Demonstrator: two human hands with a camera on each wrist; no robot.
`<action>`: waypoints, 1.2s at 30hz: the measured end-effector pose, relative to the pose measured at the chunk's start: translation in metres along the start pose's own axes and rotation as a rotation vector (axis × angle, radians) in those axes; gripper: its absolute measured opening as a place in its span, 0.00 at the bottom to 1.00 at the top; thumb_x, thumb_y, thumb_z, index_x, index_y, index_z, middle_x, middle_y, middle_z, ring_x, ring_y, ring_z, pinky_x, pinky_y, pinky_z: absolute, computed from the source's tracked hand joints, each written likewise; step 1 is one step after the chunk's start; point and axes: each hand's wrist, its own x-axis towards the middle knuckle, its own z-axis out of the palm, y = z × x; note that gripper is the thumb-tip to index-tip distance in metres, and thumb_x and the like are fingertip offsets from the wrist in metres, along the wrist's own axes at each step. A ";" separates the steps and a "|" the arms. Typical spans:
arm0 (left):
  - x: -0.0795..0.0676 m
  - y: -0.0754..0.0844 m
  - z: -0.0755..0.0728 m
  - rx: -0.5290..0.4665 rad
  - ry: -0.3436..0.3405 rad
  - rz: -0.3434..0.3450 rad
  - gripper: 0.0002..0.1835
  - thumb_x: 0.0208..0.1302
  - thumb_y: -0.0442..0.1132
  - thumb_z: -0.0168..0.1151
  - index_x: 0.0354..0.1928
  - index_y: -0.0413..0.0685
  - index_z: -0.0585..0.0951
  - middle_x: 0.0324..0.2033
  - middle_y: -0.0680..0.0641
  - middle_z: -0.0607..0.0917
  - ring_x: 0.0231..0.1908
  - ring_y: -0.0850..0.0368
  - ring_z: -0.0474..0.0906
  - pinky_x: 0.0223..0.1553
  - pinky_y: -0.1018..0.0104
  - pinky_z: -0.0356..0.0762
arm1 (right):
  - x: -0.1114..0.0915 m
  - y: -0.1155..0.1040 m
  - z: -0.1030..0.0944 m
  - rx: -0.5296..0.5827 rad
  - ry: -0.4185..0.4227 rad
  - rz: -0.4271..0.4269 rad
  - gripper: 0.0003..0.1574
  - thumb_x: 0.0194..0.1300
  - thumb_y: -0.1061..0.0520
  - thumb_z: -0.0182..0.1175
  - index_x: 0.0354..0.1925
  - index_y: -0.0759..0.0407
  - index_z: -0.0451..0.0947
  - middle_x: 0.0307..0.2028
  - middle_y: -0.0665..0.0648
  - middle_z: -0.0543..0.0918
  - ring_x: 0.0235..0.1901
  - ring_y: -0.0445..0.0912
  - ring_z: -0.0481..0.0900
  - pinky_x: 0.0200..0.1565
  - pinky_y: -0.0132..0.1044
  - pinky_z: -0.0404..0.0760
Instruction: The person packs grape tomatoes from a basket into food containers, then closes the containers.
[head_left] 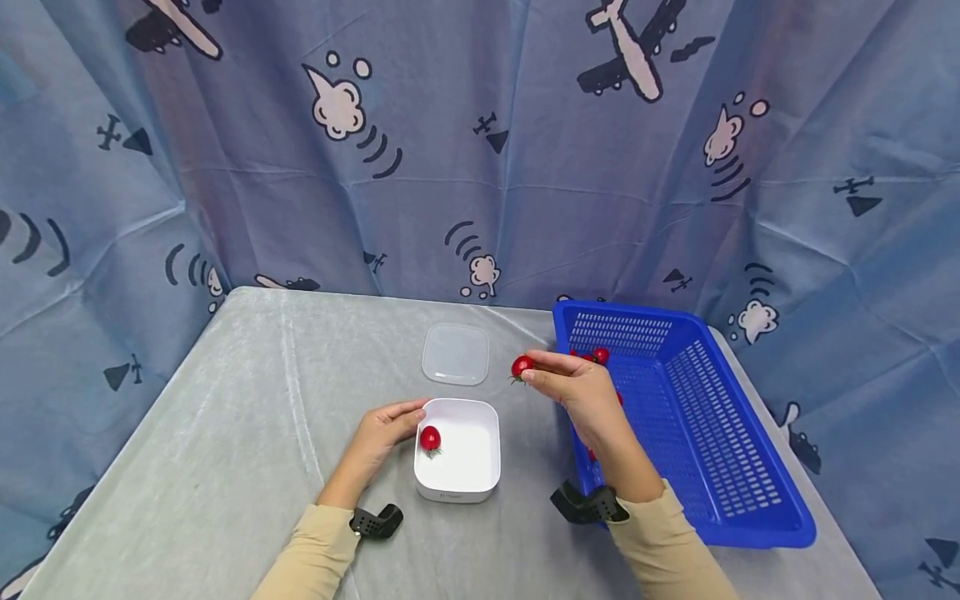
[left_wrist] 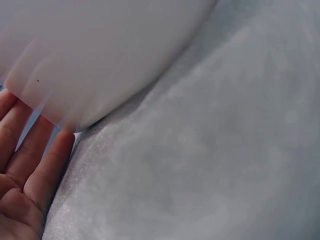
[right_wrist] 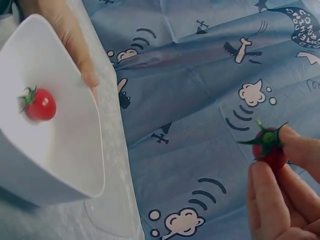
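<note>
Between thumb and fingertips my right hand (head_left: 588, 396) pinches a red cherry tomato (head_left: 522, 366), held above the table between the white box and the blue basket. Its green stem end faces the camera in the right wrist view. My left hand (head_left: 382, 433) touches the left side of the square white box (head_left: 459, 483), its fingers fairly straight against the wall in the left wrist view. Inside the box, near its left wall, lies another cherry tomato (head_left: 430, 438) with a green calyx. More cherry tomatoes (head_left: 601, 356) lie in the blue basket (head_left: 772, 533), partly hidden by my right hand and forearm.
A translucent lid (head_left: 455, 355) lies flat just behind the box. The basket takes up the right side of the cloth-covered table (head_left: 225, 433). A blue patterned curtain (head_left: 450, 150) hangs behind the table's back edge. Each wrist wears a black band.
</note>
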 end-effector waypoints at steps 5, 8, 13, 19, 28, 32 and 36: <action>-0.001 0.001 0.001 0.002 -0.001 -0.006 0.21 0.67 0.36 0.63 0.57 0.30 0.79 0.53 0.39 0.85 0.43 0.70 0.83 0.48 0.74 0.82 | -0.007 0.000 0.005 0.009 0.015 0.016 0.28 0.62 0.64 0.68 0.59 0.72 0.76 0.33 0.41 0.89 0.37 0.34 0.86 0.48 0.25 0.84; 0.000 0.002 0.000 0.004 0.006 -0.014 0.20 0.66 0.36 0.64 0.57 0.31 0.80 0.54 0.39 0.85 0.43 0.70 0.83 0.48 0.74 0.82 | -0.008 -0.001 0.010 -0.006 0.019 0.021 0.28 0.61 0.62 0.69 0.59 0.70 0.78 0.35 0.42 0.89 0.38 0.35 0.86 0.49 0.26 0.84; 0.004 0.004 0.000 -0.002 -0.008 -0.012 0.21 0.66 0.38 0.64 0.58 0.34 0.81 0.54 0.39 0.85 0.45 0.68 0.83 0.50 0.72 0.82 | -0.005 -0.002 0.018 -0.004 0.028 0.002 0.27 0.62 0.61 0.69 0.58 0.68 0.79 0.37 0.44 0.89 0.39 0.36 0.86 0.50 0.29 0.84; 0.003 0.002 0.000 -0.001 -0.012 -0.018 0.20 0.66 0.37 0.64 0.58 0.33 0.80 0.54 0.40 0.85 0.44 0.69 0.83 0.49 0.73 0.82 | -0.006 0.006 0.030 0.040 0.009 0.008 0.26 0.61 0.65 0.68 0.57 0.72 0.78 0.38 0.48 0.90 0.37 0.36 0.87 0.49 0.30 0.84; 0.001 0.002 -0.001 -0.005 -0.010 -0.019 0.22 0.67 0.37 0.64 0.58 0.31 0.79 0.55 0.37 0.84 0.43 0.71 0.82 0.48 0.74 0.82 | -0.009 0.017 0.051 0.039 0.001 0.019 0.23 0.60 0.67 0.68 0.54 0.72 0.80 0.40 0.54 0.90 0.37 0.36 0.86 0.48 0.32 0.85; 0.002 0.002 -0.001 0.003 -0.005 -0.021 0.21 0.66 0.37 0.64 0.58 0.32 0.80 0.55 0.38 0.84 0.44 0.70 0.83 0.48 0.73 0.82 | -0.011 0.031 0.061 0.025 -0.014 0.024 0.22 0.59 0.66 0.68 0.53 0.71 0.82 0.41 0.56 0.90 0.37 0.37 0.86 0.46 0.31 0.86; 0.001 0.002 -0.001 -0.001 0.009 -0.033 0.20 0.66 0.37 0.64 0.57 0.34 0.81 0.53 0.41 0.86 0.43 0.69 0.83 0.48 0.72 0.83 | -0.011 0.044 0.070 0.010 -0.029 0.032 0.21 0.58 0.66 0.69 0.51 0.71 0.83 0.41 0.59 0.90 0.36 0.38 0.86 0.46 0.33 0.87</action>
